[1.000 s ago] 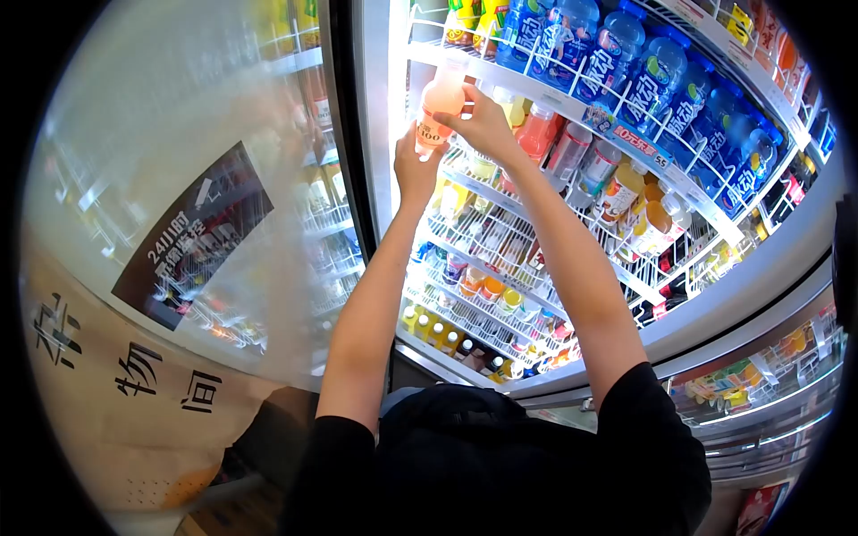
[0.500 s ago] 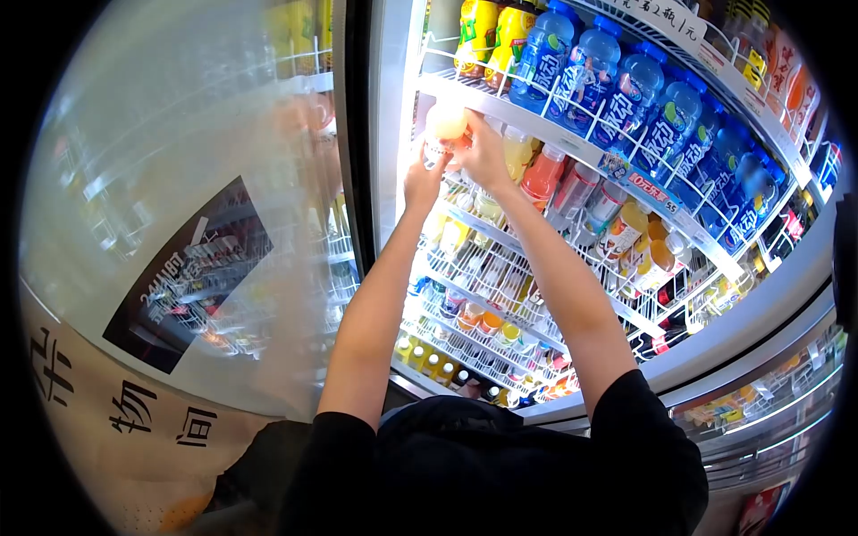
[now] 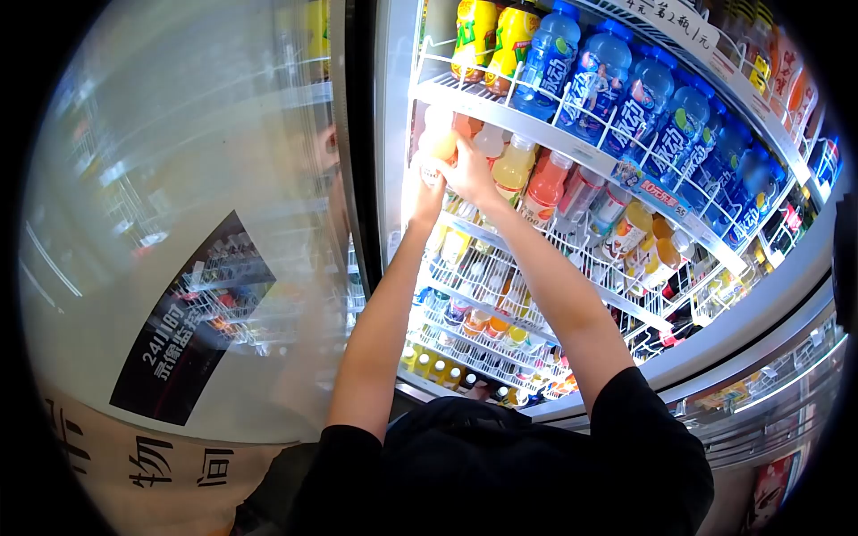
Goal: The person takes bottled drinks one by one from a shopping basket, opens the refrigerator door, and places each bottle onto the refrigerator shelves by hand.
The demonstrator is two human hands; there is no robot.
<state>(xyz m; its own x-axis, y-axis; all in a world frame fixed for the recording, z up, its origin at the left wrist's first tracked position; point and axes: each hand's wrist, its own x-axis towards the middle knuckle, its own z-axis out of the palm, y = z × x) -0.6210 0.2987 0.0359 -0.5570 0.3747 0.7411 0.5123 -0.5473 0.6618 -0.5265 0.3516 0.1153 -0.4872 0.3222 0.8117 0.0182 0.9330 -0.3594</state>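
Both hands reach into a lit drinks fridge and hold one pale orange bottle (image 3: 437,141) at the left end of the second shelf. Glare washes out its upper part. My left hand (image 3: 425,190) is closed around its lower, near end. From the right side, my right hand (image 3: 471,175) grips it, with fingers partly hidden behind it. Just right of the hands stand a yellow drink bottle (image 3: 514,166) and a pinkish-red bottle (image 3: 547,186). Whether the held bottle rests on the shelf, I cannot tell.
Above is a wire-fronted shelf of blue bottles (image 3: 597,71) and yellow bottles (image 3: 474,37). A shelf edge with a price strip (image 3: 657,192) runs over the hands. Lower wire racks (image 3: 487,259) hold more drinks. The glass door (image 3: 206,161) stands open at left.
The bottle and both hands sit slightly lower and further left in view. More of the bottles to their right now shows. The door's dark sign has shifted down in view.
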